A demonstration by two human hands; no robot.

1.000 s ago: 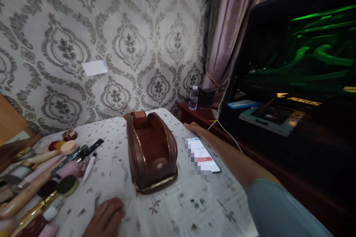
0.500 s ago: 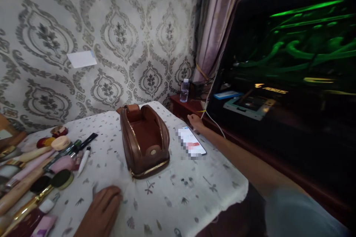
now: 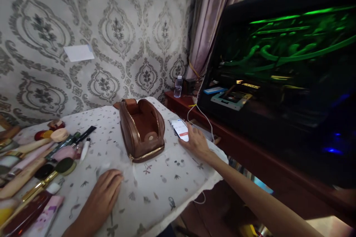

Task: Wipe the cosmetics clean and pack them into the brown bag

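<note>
An unzipped brown cosmetic bag (image 3: 142, 152) stands on the table, its mouth wide and the inside I can see bare. To its right lies a phone (image 3: 180, 127) with a lit screen, partly blurred out. My right hand (image 3: 198, 143) is at the phone's near end, thumb on one edge and fingers along the other, gripping it. On the cloth in front of the bag rests my left hand (image 3: 101, 196), palm down, fingers loosely bent and holding nothing visible. A faint pale patch beside its knuckles is too blurred to make out.
Makeup items crowd the left side, among them a pink tube (image 3: 48, 214), a round dark-lidded jar (image 3: 65, 166) and a white pen-like stick (image 3: 85, 150). Behind stand a bottle (image 3: 178, 87) and a white cable (image 3: 207, 118). A large dark computer case (image 3: 267, 126) fills the right.
My right hand has come back from beyond the phone and down onto its near end. My left hand stays on the cloth. The view has shifted slightly.
</note>
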